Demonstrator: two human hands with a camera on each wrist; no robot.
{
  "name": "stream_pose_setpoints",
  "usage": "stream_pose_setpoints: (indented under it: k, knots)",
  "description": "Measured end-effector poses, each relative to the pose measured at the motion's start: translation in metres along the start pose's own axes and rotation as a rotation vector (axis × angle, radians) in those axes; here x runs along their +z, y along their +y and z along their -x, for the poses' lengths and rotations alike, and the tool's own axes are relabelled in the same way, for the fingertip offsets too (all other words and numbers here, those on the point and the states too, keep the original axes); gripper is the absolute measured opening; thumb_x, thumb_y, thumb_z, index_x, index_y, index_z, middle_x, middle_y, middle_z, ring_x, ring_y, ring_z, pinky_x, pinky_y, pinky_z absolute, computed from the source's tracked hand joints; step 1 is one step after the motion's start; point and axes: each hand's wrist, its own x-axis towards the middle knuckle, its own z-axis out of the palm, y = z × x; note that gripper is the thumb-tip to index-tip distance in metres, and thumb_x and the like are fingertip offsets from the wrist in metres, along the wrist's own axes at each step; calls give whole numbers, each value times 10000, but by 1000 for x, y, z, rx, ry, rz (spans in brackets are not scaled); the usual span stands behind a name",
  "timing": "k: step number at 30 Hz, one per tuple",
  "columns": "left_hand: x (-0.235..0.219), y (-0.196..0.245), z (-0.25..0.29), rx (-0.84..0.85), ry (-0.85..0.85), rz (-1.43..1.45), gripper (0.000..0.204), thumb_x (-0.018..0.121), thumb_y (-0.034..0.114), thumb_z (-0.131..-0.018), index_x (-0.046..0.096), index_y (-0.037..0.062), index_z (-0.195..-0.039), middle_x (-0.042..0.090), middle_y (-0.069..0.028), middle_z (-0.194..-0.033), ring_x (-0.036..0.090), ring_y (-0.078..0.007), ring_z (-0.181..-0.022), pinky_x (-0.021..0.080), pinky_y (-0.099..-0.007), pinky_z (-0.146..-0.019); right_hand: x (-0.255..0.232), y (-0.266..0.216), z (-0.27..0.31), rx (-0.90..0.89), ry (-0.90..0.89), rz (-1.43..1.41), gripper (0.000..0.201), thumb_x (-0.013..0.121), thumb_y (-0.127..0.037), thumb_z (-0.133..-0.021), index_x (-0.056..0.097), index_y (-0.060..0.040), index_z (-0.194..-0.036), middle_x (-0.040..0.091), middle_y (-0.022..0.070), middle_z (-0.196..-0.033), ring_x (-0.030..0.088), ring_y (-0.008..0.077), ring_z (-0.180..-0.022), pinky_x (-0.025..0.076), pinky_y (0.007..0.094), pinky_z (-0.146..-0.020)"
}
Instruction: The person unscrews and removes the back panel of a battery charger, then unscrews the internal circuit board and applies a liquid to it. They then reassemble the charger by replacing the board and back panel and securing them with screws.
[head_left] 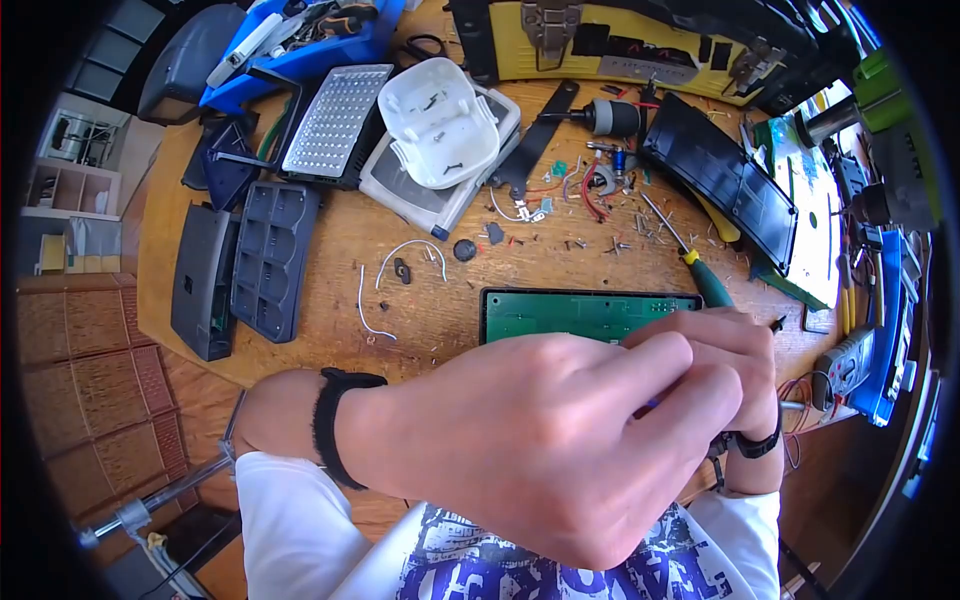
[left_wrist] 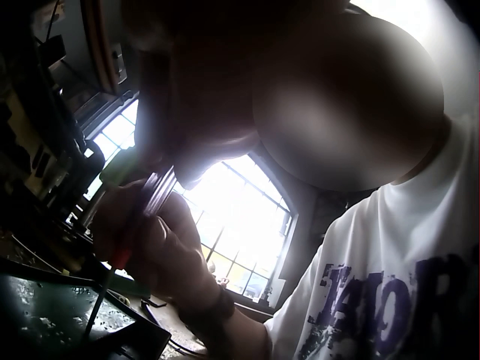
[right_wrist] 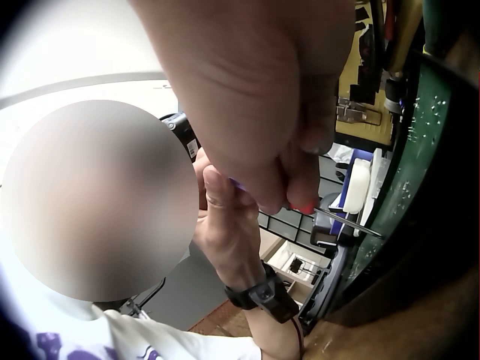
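Observation:
My left hand [head_left: 545, 440] is across the front of the head view, hiding part of the green circuit board [head_left: 570, 314] in its black frame. Behind it, my right hand [head_left: 725, 345] is curled beside the board's right end. In the right wrist view, the right fingers grip a slim screwdriver [right_wrist: 349, 222] by its red collar [right_wrist: 302, 207], and its thin metal shaft reaches to the board. The left thumb and fingertips pinch the purple upper end of its handle. From the left wrist, the shaft slants down onto the board, its tip hard to see.
A green-and-yellow-handled screwdriver [head_left: 705, 280] lies behind the right hand. Loose screws and wires litter the wooden table [head_left: 330, 225]. Dark plastic housings [head_left: 275, 260] stand left, a white tray [head_left: 440, 120] and yellow toolbox [head_left: 620, 45] at the back, a multimeter [head_left: 845, 368] right.

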Motion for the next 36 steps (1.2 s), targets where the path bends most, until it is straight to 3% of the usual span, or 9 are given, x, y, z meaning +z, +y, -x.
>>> stream_pose_setpoints:
  k: [7,13,14,18,24,26,30,33,36]
  knots:
    - [6,15,9,5,-6,5,164,663,138,-660,591,-9,-666,468,-70,-737,514,-189,-675,379,-281,-479,9,3,-1,-126,14,-10,170,827,-142,-839,773,-51,-972,727,69,-936,713,221,-707,555,332,-594]
    - [4,14,3,-2,27,-75,203,675,176,-652,603,-12,-680,474,-70,-742,530,-198,-714,424,-297,-553,9,-4,7,51,114,-78,144,831,-125,-812,762,-40,-906,699,45,-888,707,225,-673,532,339,-554]
    - [6,15,3,6,43,-56,201,673,175,-645,602,-11,-680,472,-70,-741,531,-203,-729,425,-299,-570,0,-3,1,-27,-59,-13,135,827,-104,-818,760,-29,-909,695,51,-891,714,228,-684,537,338,-559]
    - [15,8,12,106,97,-5,154,740,54,-691,594,17,-660,537,-51,-783,577,-146,-744,521,-241,-533,4,0,1,-57,-48,-55,134,834,-93,-819,759,-26,-907,699,58,-906,718,235,-696,550,340,-573]
    - [-12,7,4,-24,-121,63,204,672,173,-625,603,-10,-684,466,-67,-738,531,-211,-753,426,-304,-576,4,-2,-4,-4,13,-20,166,880,-91,-810,768,-29,-916,720,77,-944,732,237,-743,586,331,-633]
    - [-16,-2,1,8,-166,10,190,790,43,-679,701,-67,-805,621,-96,-828,590,-171,-635,498,-289,-492,-3,-3,-2,-20,24,60,185,901,-89,-805,767,-27,-916,727,90,-964,736,254,-767,593,340,-659]
    - [-18,-8,-3,-46,-219,-13,213,800,86,-667,698,-55,-791,618,-101,-813,611,-204,-647,514,-308,-527,-7,-3,-1,36,-34,39,197,883,-93,-829,751,-9,-949,724,121,-988,735,312,-827,594,374,-702]
    - [5,-19,-1,55,60,2,278,796,98,-695,736,-86,-895,653,-123,-811,646,-222,-665,509,-326,-517,-7,-4,5,105,-38,49,172,823,-69,-882,729,16,-998,716,150,-1037,723,359,-852,592,396,-736]
    - [-13,-33,-14,185,-52,143,307,795,103,-718,753,-94,-950,670,-133,-826,651,-202,-669,479,-299,-505,-4,1,3,35,-29,-57,179,802,-39,-886,700,31,-1015,695,158,-1049,706,372,-893,583,413,-778]
